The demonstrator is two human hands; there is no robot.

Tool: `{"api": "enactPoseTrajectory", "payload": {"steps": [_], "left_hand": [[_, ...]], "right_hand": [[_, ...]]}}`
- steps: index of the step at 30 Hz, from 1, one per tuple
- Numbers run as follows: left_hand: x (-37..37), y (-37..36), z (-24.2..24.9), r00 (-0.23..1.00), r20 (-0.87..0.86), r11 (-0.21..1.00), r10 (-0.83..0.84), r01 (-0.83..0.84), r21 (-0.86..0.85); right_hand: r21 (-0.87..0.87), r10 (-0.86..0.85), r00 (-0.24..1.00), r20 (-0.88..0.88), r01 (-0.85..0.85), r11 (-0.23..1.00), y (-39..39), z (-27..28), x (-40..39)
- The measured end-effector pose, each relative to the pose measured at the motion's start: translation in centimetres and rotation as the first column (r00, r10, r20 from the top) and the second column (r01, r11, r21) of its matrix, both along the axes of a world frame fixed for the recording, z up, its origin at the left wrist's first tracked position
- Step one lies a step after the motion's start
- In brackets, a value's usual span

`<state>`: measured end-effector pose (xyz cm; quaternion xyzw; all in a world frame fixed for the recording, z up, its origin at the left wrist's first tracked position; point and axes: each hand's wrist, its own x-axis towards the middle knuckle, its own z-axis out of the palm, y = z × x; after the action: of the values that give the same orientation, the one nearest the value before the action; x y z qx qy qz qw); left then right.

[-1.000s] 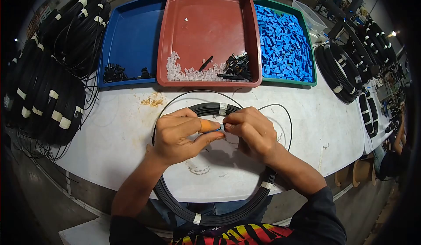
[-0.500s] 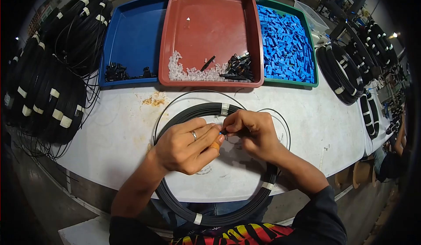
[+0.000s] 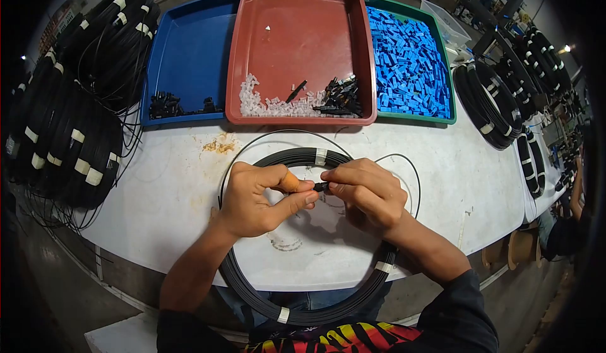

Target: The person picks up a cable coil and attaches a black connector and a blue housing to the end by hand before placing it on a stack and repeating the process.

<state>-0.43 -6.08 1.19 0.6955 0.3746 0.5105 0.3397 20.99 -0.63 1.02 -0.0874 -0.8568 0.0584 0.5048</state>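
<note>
Over the coil of black cable (image 3: 252, 293), both hands are closed on a small black connector (image 3: 320, 187). My left hand (image 3: 255, 201) pinches its left end between thumb and forefinger; orange tape wraps that forefinger. At the other end, the fingertips of my right hand (image 3: 369, 195) grip it, covering most of that side. The coil lies partly on the white table (image 3: 170, 227), bound with white tape, and its lower part hangs over the front edge. A loose cable end loops behind the hands.
A blue tray (image 3: 196, 43) holds black parts, a red tray (image 3: 297, 31) clear and black pieces, and a green tray (image 3: 444, 75) blue clips. Taped cable coils (image 3: 57, 144) are stacked at left; more coils (image 3: 489, 103) lie at right.
My left hand has turned, with its thumb and taped forefinger now showing in a pinch. My right fingers have shifted along the connector, and more of it shows between the hands.
</note>
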Motion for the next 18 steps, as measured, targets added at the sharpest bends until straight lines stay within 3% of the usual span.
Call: {"api": "enactPoseTrajectory", "payload": {"steps": [2,6,8,9,11,12,14,18], "left_hand": [[0.1,-0.1,0.1,0.992,0.125,0.974,-0.018,0.046,-0.222],[0.2,0.1,0.0,0.997,0.078,0.981,-0.022,0.037,-0.19],[0.1,0.3,-0.1,0.99,-0.139,0.992,0.007,0.01,0.124],[0.1,0.5,-0.3,0.99,-0.139,0.992,0.006,0.011,0.125],[0.1,0.7,-0.7,0.945,-0.307,0.862,0.113,0.06,0.502],[0.2,0.9,-0.5,0.945,-0.307,0.863,0.114,0.059,0.501],[0.3,1.1,0.0,0.794,-0.496,0.609,0.351,0.209,0.765],[0.0,0.6,-0.2,0.768,-0.528,0.589,0.361,0.251,0.768]], "right_hand": [[-0.008,0.01,1.0,0.006,-0.01,1.0,-0.1,-0.1,0.0],[-0.063,0.008,0.998,0.067,-0.003,0.998,-0.3,-0.4,0.1],[-0.078,-0.002,0.996,0.09,0.009,0.997,-0.3,-0.2,0.2],[-0.143,0.016,0.995,0.097,-0.002,0.99,-0.4,0.0,0.2],[-0.208,0.033,0.994,0.102,-0.012,0.978,-0.4,0.0,0.2],[-0.343,0.038,0.993,0.114,0.003,0.939,-0.5,-0.2,0.3],[-0.6,0.071,0.993,0.09,-0.003,0.8,-0.4,-0.7,0.3],[-0.693,0.16,0.985,0.071,-0.067,0.718,0.0,-0.7,0.6]]}}
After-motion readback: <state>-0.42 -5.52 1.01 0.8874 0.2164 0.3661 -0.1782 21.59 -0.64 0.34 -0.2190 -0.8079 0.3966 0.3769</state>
